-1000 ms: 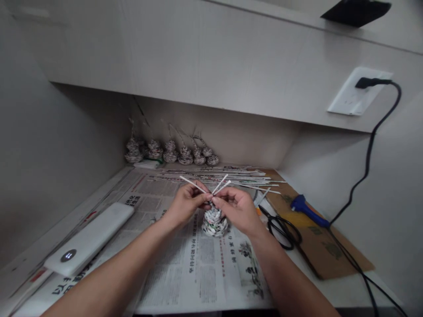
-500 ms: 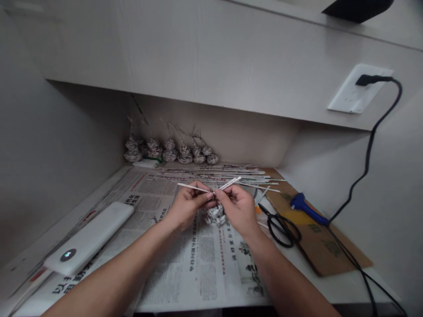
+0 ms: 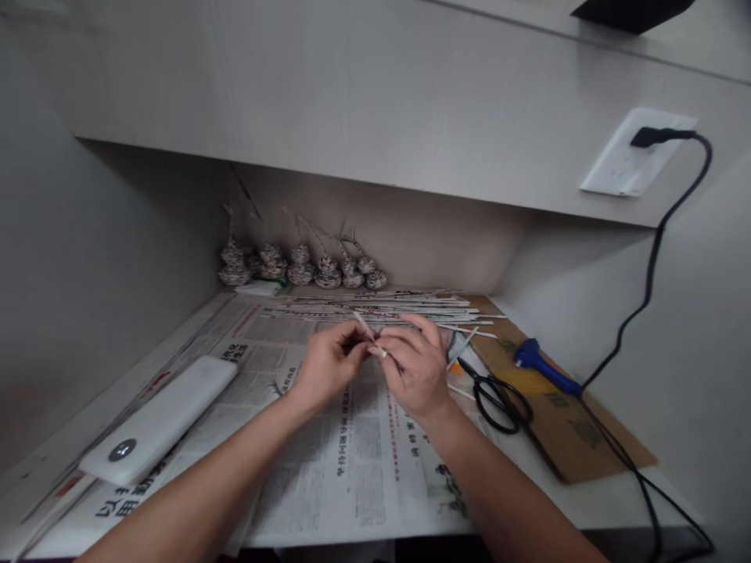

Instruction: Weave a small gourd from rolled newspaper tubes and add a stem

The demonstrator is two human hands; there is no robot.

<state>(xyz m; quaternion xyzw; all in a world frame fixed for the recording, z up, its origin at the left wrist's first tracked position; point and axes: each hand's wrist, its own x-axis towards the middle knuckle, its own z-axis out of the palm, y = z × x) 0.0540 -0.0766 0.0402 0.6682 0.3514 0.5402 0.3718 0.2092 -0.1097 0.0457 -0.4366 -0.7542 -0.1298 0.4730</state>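
Note:
Above the middle of the newspaper (image 3: 364, 485), my two hands meet fingertip to fingertip. My left hand (image 3: 328, 363) is closed, its thumb and fingers pinching at the base of a thin rolled-paper stick (image 3: 362, 320) that points up and left. My right hand (image 3: 416, 371) pinches at the same spot, with a short white paper end showing by its fingertips and its other fingers raised. The small woven paper piece under the hands is hidden behind the fingers.
Gourd-shaped paper weavings (image 3: 300, 267) line the back wall, with many rolled-paper sticks (image 3: 411, 305) before them. At right lie black scissors (image 3: 501, 403), cardboard (image 3: 587, 442) and a blue glue gun (image 3: 545, 367) with a trailing cord. A white power bank (image 3: 164, 418) lies left.
My right hand has turned, its fingers lifting over the paper sticks. The woven ball visible between the hands earlier is now covered, and the long stick pointing left no longer shows.

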